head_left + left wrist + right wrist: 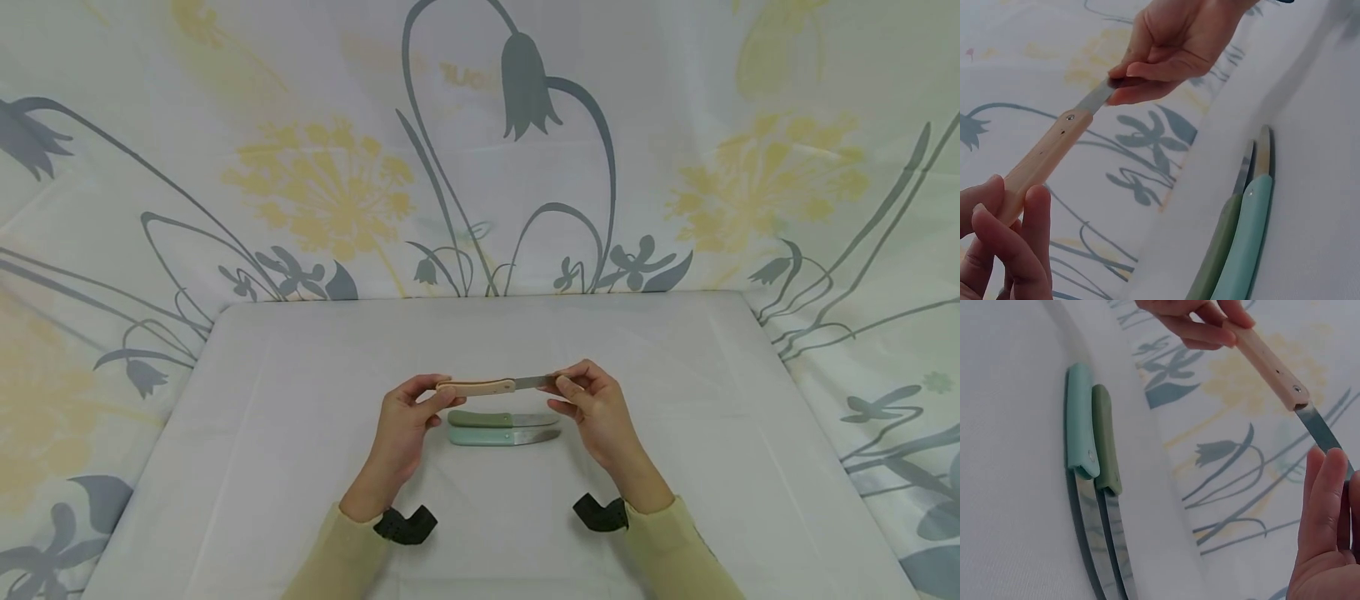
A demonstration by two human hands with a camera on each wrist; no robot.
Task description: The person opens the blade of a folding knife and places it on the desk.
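A folding knife with a pale peach handle (476,388) is held up level above the table, its blade (534,382) swung out. My left hand (405,421) pinches the handle's end between thumb and fingers. At the other side my right hand (600,412) pinches the tip of the blade, covering it. Below and nearer me, two more opened folding knives lie side by side on the table: a green knife (480,419) and a mint knife (480,437). Both have their blades pointing right. The left wrist view shows the peach handle (1047,156) slanting between both hands.
A white cloth covers the table (300,517). Behind it and along both sides hangs a flower-patterned fabric (465,167). Black bands (405,527) sit at both wrists, by the pale yellow sleeves (337,554).
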